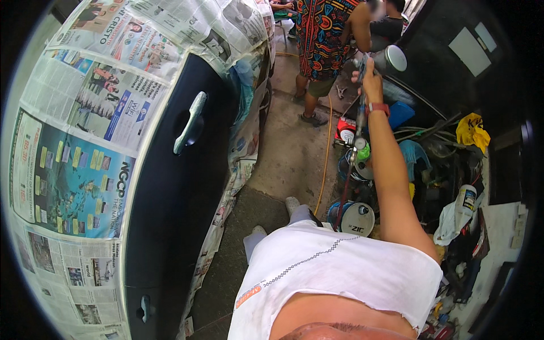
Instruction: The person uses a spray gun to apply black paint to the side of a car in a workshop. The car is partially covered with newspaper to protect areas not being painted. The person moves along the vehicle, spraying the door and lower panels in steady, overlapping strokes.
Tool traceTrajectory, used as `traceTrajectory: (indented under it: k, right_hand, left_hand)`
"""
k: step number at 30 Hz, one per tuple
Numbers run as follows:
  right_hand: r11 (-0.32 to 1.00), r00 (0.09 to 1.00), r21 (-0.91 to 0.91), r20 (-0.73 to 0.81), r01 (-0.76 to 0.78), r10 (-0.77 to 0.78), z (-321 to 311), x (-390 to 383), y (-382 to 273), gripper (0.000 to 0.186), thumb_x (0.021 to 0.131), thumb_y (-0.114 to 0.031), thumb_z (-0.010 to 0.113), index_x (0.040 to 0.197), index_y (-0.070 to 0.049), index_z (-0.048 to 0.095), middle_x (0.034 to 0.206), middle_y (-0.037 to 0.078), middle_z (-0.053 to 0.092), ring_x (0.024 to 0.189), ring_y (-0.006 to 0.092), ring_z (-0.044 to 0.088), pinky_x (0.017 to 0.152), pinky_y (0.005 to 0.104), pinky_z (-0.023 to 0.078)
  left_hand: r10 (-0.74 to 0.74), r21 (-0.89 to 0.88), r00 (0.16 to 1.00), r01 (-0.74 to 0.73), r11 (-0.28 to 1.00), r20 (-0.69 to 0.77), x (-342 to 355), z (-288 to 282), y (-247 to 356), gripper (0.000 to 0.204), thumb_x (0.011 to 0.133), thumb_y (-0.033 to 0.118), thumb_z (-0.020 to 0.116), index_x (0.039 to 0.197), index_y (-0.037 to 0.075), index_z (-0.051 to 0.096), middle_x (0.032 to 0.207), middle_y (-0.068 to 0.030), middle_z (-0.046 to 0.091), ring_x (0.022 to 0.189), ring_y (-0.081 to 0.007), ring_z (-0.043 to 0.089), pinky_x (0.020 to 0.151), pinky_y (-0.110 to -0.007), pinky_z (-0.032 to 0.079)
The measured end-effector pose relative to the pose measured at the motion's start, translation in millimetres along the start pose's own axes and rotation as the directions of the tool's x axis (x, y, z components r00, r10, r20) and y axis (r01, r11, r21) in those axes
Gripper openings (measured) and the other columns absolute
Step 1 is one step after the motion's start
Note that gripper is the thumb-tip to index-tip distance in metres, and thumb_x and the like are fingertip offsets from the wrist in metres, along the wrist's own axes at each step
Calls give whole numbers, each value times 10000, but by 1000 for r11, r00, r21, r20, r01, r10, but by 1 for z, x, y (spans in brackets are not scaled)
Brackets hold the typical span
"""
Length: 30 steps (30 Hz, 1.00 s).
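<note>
My right hand (372, 84), with a red band on its wrist, is raised at arm's length, its fingers wrapped round the handle of a spray gun (360, 69). A cup with a pale round end (395, 58) is attached to the gun. A gauge fitting (360, 143) and a thin dark red hose (344, 195) hang below the hand. To my left stands a dark car door panel (167, 215) with a chrome handle (190, 122). Newspaper sheets (85, 164), taped along the panel's edge, cover the bodywork around it. My left hand is out of view.
Ahead, a person in a patterned shirt (323, 39) stands with their back to me; another person (388, 25) is beyond. An orange hose (325, 181) runs along the concrete floor (289, 164). Drums (358, 220), a yellow bag (472, 131) and clutter line the right side.
</note>
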State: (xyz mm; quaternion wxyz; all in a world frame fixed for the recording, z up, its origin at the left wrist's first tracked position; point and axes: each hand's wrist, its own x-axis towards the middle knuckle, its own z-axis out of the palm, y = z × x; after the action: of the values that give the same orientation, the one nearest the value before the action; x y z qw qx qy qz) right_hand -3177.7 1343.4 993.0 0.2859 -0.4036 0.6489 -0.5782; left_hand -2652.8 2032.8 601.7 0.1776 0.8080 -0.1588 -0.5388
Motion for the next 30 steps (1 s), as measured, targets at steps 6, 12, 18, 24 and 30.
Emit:
traceTrajectory:
  k: [6,12,18,24,30]
  right_hand:
    - [996,999,-90,-48,-20,15,5,90,-14,810,964,-731,405,1263,-19,651,874,131,754,698,202,738,396,299,491]
    - [995,999,-95,-52,-18,13,8,150,-17,873,956,-746,413,1235,42,666,915,139,765,704,206,738,445,317,536]
    - [1000,974,26,226,-13,7,29,172,19,844,998,-746,287,1543,-110,387,1335,144,655,1191,270,646,971,469,492]
    - [1000,907,1,421,31,-28,41,30,28,760,1036,-652,375,1456,-32,508,1260,81,690,1080,166,670,796,305,498]
    - [992,710,-35,695,-121,112,91,-207,51,665,1040,-652,379,1144,-66,676,990,32,728,767,123,626,510,268,452]
  left_hand:
    - [192,-195,975,-210,958,-110,5,45,51,336,1020,372,627,1175,74,621,902,-18,662,687,-142,582,623,-315,495]
    - [35,-262,972,-98,960,-233,1,41,111,385,1009,297,662,1306,55,615,1055,-40,691,811,-133,613,752,-316,536]
    - [40,-84,960,-66,994,-279,-45,44,110,471,1013,332,630,1344,-1,602,1270,-154,682,1144,-236,657,997,-359,501]
    - [-191,-171,941,147,974,-278,-85,63,75,505,999,437,610,1358,83,603,1330,-149,660,1203,-254,646,1009,-374,498]
    - [-127,-158,958,88,984,-258,-94,84,8,505,999,452,596,1360,99,602,1317,-136,668,1195,-256,646,1008,-375,498]
